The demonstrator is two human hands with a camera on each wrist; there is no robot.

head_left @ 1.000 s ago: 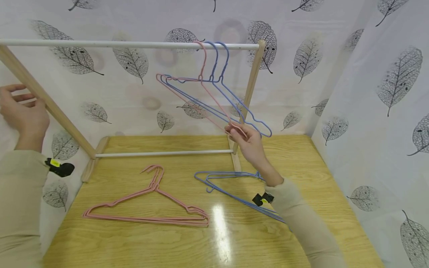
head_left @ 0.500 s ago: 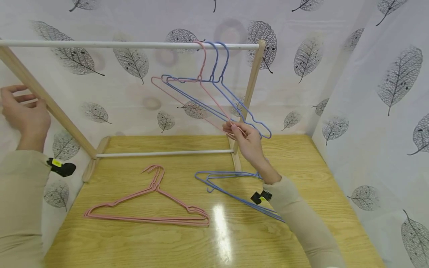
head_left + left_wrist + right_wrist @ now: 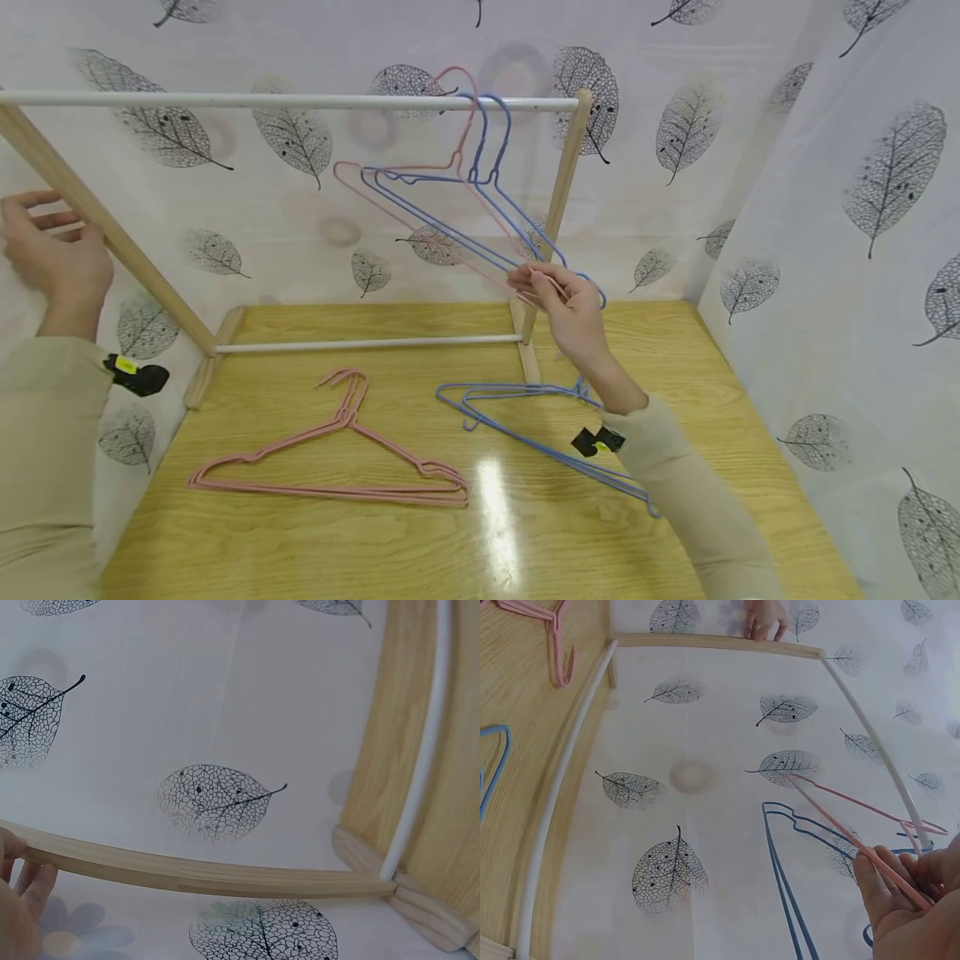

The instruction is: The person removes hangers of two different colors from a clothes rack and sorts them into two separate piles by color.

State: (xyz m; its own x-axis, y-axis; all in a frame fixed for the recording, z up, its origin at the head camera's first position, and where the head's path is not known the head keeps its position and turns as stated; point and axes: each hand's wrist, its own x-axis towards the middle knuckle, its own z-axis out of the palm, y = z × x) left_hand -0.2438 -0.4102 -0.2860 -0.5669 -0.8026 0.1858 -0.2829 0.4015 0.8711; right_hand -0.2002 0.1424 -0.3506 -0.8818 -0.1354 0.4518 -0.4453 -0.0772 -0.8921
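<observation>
My right hand pinches the lower corner of a pink clothes hanger. Its hook rises above the white rail of a rack, overlapping it in the head view. Two blue hangers hang from the rail just to the right, partly behind the pink one. Far left, my left hand holds the wooden side post; in the left wrist view the post runs between its fingers. The pink hanger slants across the right wrist view into my fingers.
Several stacked pink hangers lie on the wooden table at front left. Blue hangers lie to the right, partly under my right forearm. A lower white bar joins the rack's feet. Leaf-print curtains surround the table.
My right hand has moved up and right with the pink hanger. Its hook, on the rail before, is now raised above it. The left hand stays at the post.
</observation>
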